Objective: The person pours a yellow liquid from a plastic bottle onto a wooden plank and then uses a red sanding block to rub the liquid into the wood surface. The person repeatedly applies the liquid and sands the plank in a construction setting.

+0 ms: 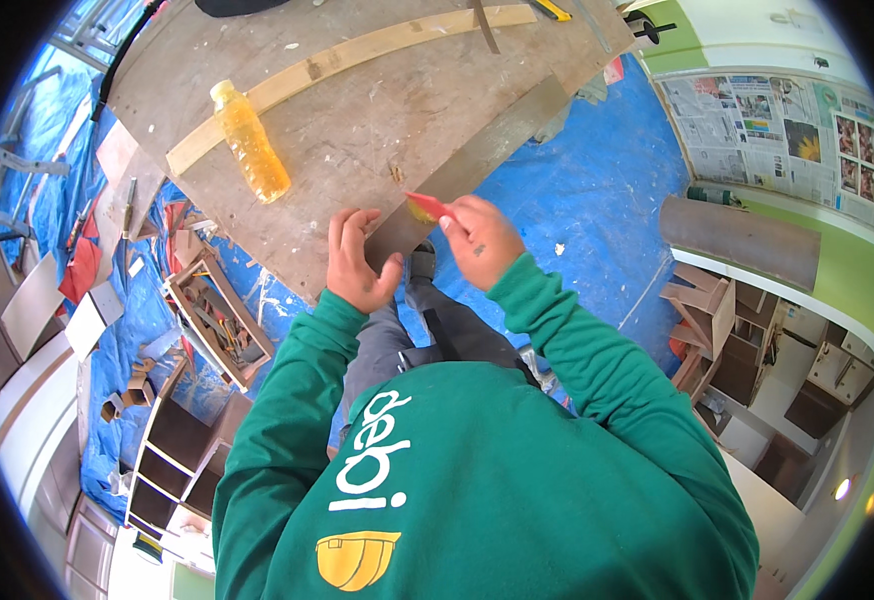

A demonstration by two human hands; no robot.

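Red tool (441, 208) pinched, the right hand (484, 242) works above the grey-brown board (482, 158); left hand (359, 268), thumb spread from fingers, rests at its near end.

Indoor renovation site; blue tarpaulin (597, 230) underfoot; newspaper sheets (757, 130); loose cabinet carcasses (172, 425)

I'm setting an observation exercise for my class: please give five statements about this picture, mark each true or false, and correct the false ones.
1. The right hand holds a red tool. True.
2. The bottle contains yellow-orange liquid. True.
3. The left hand is wrapped around the bottle. False: it is at the near end of the dark board, apart from the bottle.
4. The sheeting on the floor is mostly white. False: it is mostly blue.
5. Newspaper sheets show toward the picture's right side. True.
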